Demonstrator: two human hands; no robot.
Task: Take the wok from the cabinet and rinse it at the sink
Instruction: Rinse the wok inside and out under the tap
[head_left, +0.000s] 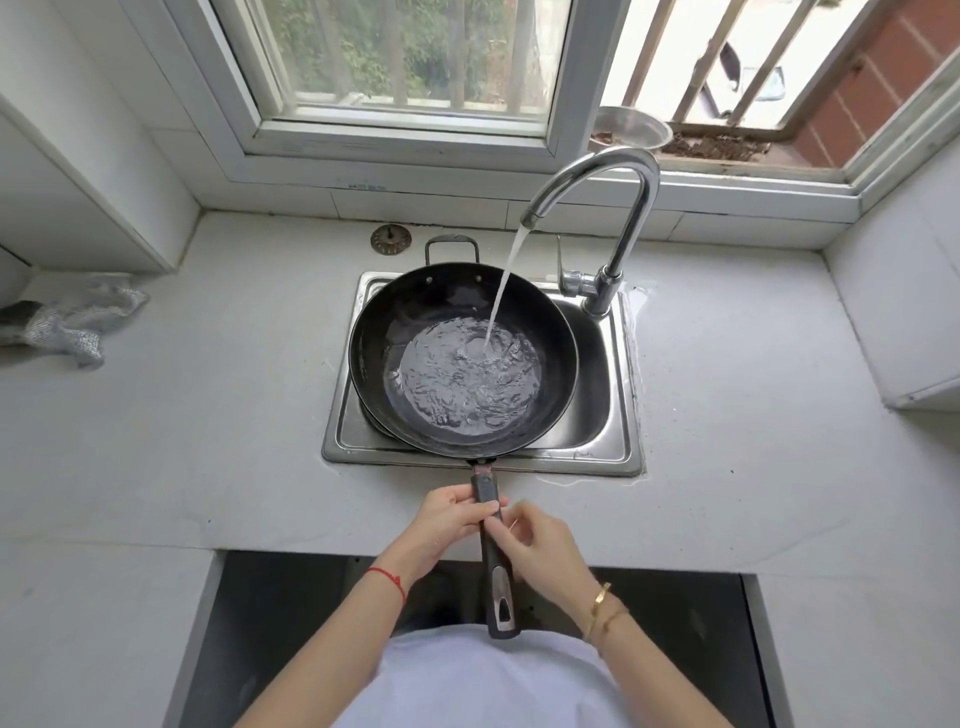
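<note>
Left hand (451, 512) in a curled grip, right hand (540, 538) loosely curled beside it.

No readable text, brand or number anywhere. Faint dark marks on the window sill tile (367, 185) under the window frame (400, 140), too small and blurred to make out. Wok handle (497, 561) carries no legible logo.

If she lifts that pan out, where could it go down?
Bare white counter lies between the steel sink and crumpled grey cloth, and right of the chrome tap. The black wok fills the basin.
</note>
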